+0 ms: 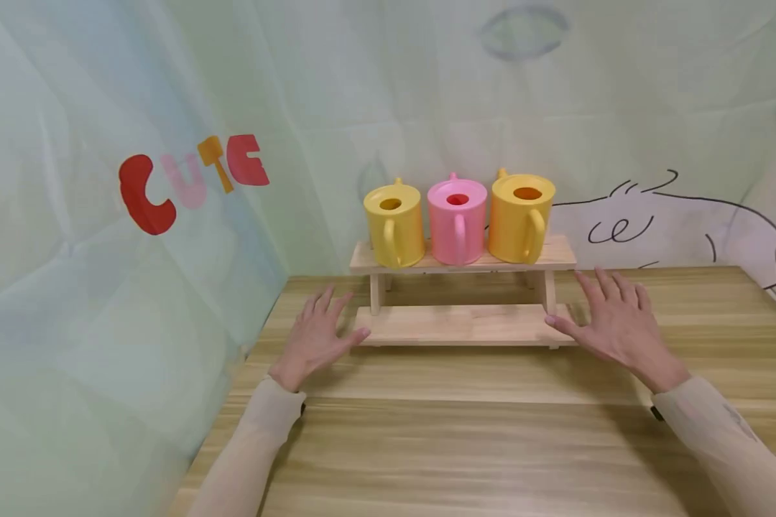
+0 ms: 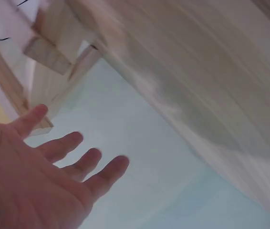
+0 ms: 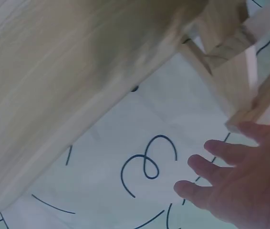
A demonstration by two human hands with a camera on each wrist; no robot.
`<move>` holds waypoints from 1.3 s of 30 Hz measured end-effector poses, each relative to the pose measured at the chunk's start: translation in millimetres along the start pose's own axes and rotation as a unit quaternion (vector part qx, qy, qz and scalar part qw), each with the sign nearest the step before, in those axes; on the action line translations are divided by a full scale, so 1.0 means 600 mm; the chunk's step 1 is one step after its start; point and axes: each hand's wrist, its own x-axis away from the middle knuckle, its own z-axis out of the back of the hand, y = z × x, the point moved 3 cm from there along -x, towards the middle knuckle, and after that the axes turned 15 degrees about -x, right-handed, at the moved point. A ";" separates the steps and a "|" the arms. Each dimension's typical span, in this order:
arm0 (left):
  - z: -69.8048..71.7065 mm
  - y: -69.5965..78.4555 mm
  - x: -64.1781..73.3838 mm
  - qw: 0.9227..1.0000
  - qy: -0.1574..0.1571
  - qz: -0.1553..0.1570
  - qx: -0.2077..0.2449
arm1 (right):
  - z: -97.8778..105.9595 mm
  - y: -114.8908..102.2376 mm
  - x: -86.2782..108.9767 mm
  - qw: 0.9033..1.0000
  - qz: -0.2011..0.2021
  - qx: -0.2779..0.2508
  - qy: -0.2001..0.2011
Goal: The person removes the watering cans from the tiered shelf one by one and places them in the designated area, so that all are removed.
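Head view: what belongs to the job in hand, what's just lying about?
Likely in the job:
wooden stand, with left hand and right hand at its two ends
left yellow cup, pink cup and right yellow cup, standing on it

Likely just surroundings:
table under the stand
CUTE letters
line drawing on the backdrop

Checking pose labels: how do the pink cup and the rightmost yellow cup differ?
Place: the pink cup is mid-row; the rightmost yellow cup is at the right end.
Pose: the pink cup's handle faces roughly toward the head camera; the yellow cup's angles to the right.
Shared: both stand upright on the upper shelf, each open on top.
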 end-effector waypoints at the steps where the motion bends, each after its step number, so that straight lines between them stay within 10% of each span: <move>1: 0.002 0.001 0.000 1.000 0.000 0.003 0.004 | 0.002 -0.004 0.001 1.000 0.001 -0.006 0.009; 12: 0.008 0.008 -0.003 0.994 0.016 0.074 0.079 | 0.044 -0.088 0.007 0.975 0.029 -0.153 0.160; 25: -0.008 0.004 -0.016 0.957 -0.066 0.184 0.212 | 0.075 -0.170 -0.042 0.928 0.003 -0.318 0.191; 35: -0.030 0.017 -0.028 0.879 -0.128 0.214 0.407 | 0.066 -0.181 -0.092 0.910 -0.071 -0.376 0.160; 39: -0.038 0.024 -0.029 0.860 -0.142 0.218 0.438 | 0.057 -0.183 -0.104 0.899 -0.095 -0.401 0.148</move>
